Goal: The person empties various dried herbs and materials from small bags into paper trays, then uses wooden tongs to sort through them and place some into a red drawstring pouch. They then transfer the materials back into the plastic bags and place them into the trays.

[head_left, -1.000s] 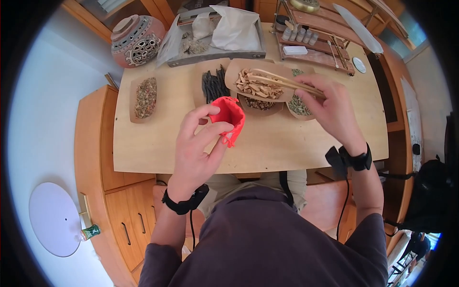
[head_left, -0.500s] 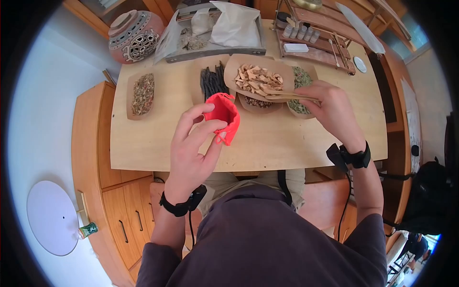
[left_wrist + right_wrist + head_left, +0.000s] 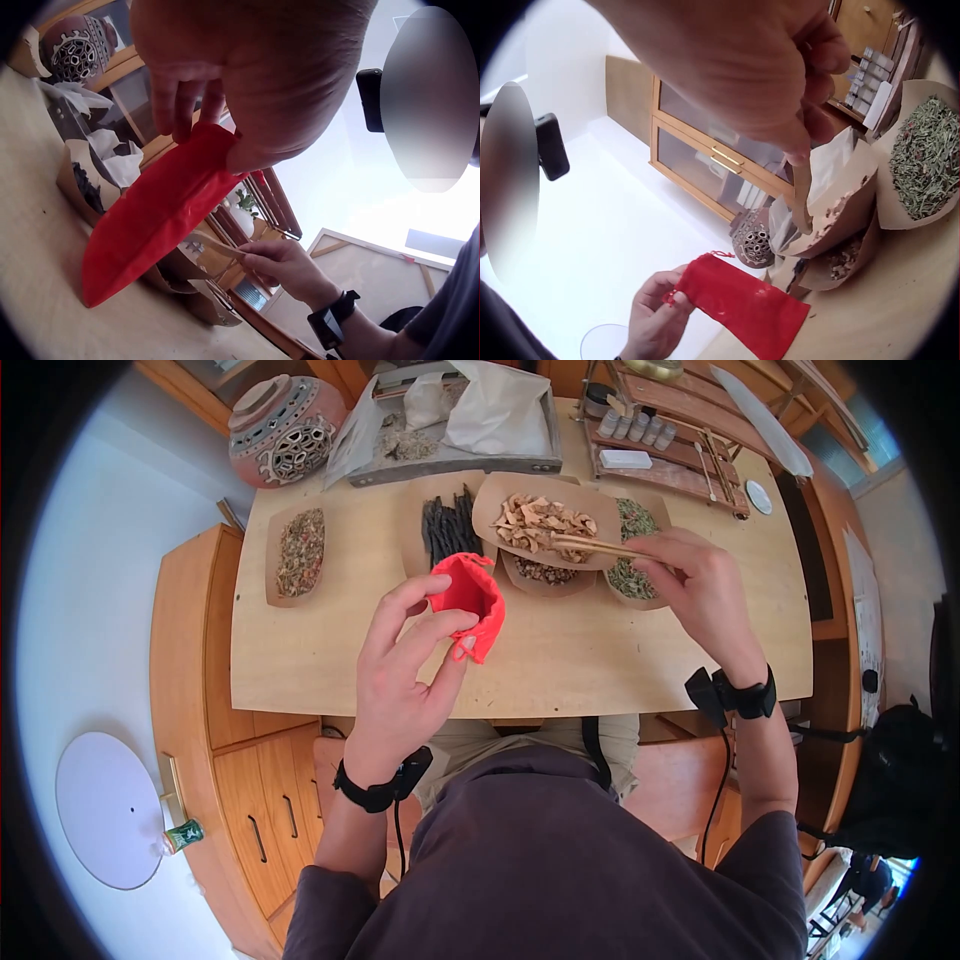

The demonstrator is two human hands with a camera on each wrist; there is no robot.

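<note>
My left hand (image 3: pixel 405 670) holds a red drawstring pouch (image 3: pixel 484 622) by its rim, thumb and fingers keeping the mouth spread toward me. In the left wrist view the pouch (image 3: pixel 154 214) hangs down at a slant over the table. With my right hand (image 3: pixel 698 585) I grip wooden tongs (image 3: pixel 610 547), their tips among pale dried slices (image 3: pixel 540 520) in a paper tray (image 3: pixel 490 510). That tray sits partly over another tray of dark brown pieces (image 3: pixel 545 572). Beside them lie a tray of black sticks (image 3: pixel 448 530) and one of green herb (image 3: pixel 632 580).
A tray of mixed dried herbs (image 3: pixel 300 555) lies at the table's left. Behind stand a patterned clay pot (image 3: pixel 285 435), a grey box (image 3: pixel 460 470) with white bags, and a wooden rack (image 3: pixel 690 470) with small jars. The table's front edge (image 3: pixel 500 714) is close to my body.
The tongs came down from above the slices, dipped to the tray's near right, then shifted slightly up into the slices. The pouch moved a little left with the view and stays held.
</note>
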